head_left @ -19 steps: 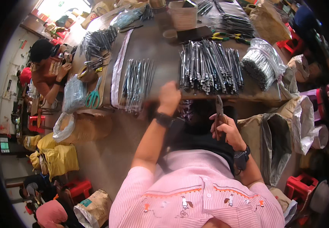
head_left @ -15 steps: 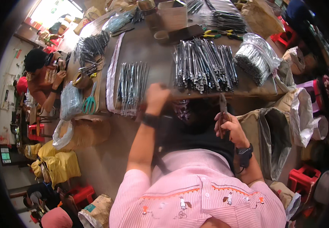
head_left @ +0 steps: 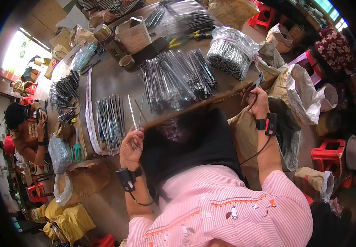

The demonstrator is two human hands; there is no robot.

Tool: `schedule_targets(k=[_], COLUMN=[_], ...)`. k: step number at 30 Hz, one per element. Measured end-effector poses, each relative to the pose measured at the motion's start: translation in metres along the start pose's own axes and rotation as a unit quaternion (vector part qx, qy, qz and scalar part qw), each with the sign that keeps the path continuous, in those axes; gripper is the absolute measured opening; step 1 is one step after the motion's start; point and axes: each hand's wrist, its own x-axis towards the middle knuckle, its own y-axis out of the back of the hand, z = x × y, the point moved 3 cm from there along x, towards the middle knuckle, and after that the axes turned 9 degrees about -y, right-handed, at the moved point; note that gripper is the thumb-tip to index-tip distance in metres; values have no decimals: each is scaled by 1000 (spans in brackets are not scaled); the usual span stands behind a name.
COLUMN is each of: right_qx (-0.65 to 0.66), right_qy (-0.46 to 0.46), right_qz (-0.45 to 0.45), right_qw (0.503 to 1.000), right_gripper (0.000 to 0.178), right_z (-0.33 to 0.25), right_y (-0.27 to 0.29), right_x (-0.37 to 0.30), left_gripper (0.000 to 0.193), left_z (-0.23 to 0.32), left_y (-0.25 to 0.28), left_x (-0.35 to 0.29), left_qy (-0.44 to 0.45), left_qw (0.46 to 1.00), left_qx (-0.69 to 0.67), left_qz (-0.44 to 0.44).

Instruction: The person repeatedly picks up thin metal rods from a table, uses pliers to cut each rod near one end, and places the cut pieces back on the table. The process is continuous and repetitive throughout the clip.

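My left hand [head_left: 131, 149] is closed near the table's front edge, pinching a couple of thin metal strips [head_left: 131, 110] that stick up from the fingers. Just left of it lies a row of similar strips [head_left: 110, 119]. On the right, beyond the table's edge, my right hand [head_left: 260, 101] grips a pair of pliers [head_left: 260, 79], jaws upward and handles spread. Between the hands, at the middle of the table, a large heap of flat metal strips [head_left: 178, 80] is laid side by side. Behind it is a plastic-wrapped bundle of rods [head_left: 229, 57].
At the back stand a cup [head_left: 127, 62], a thermos [head_left: 106, 36] and a cardboard box [head_left: 132, 35], with yellow-handled pliers [head_left: 178, 42] alongside. Teal scissors [head_left: 78, 152] lie at left. Sacks [head_left: 297, 88] crowd the right side. A co-worker [head_left: 25, 131] sits at left.
The view has turned. My left hand, blurred at the table edge before, has drawn back and now shows strips in its fingers. My right hand has moved outward with the pliers, whose handles are now spread.
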Motion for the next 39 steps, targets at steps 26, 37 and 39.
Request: schedule_targets(k=[26,37,39], right_qx=[-225,-218,-214], right_qy=[131,70,54], right_qz=[219,212,208], right_qw=[940,950,953], right_gripper=[14,13,14], right_z=[-17,-29,-32], right_y=[2,5,9], right_x=[56,54,47], left_gripper=[19,18,18], left_z=[-25,-30,-26], left_y=[-23,-24,-20], left_x=[-4,-9,-14], left_qy=[1,-1,-5], left_qw=[997,994,993], left_qx=[77,110,115], left_qz=[-28,-15,-14])
